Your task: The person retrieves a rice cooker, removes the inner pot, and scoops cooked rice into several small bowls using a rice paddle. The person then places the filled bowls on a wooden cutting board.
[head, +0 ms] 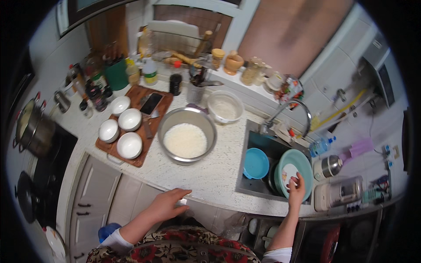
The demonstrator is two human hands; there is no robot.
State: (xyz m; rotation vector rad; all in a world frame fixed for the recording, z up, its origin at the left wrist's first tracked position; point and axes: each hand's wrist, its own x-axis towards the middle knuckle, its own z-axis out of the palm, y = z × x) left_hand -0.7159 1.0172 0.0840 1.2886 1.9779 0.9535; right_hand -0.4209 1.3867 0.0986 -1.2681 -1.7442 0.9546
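Observation:
My left hand (169, 203) is held over the near edge of the counter (210, 174), empty, with its thumb apart from the fingers. At the sink's right side my right hand (297, 189) hovers over the rim of a green plastic basin (307, 164). Its fingers are bent and apart. A white patterned plate (290, 171) lies in that basin, just behind the fingertips; whether they touch it I cannot tell. Left of the basin, a blue plastic bowl (256, 163) stands in the sink (239, 187). A large steel pot (187, 157) on the counter contains white grains, seemingly rice (185, 140).
Several white bowls (129, 145) and a phone (152, 103) rest on a wooden cutting board (158, 126). Behind the pot is a white tub (225, 107). The faucet (307, 115) arches over the sink. Small appliances (340, 192) line the right; a stockpot (36, 126) stands far left.

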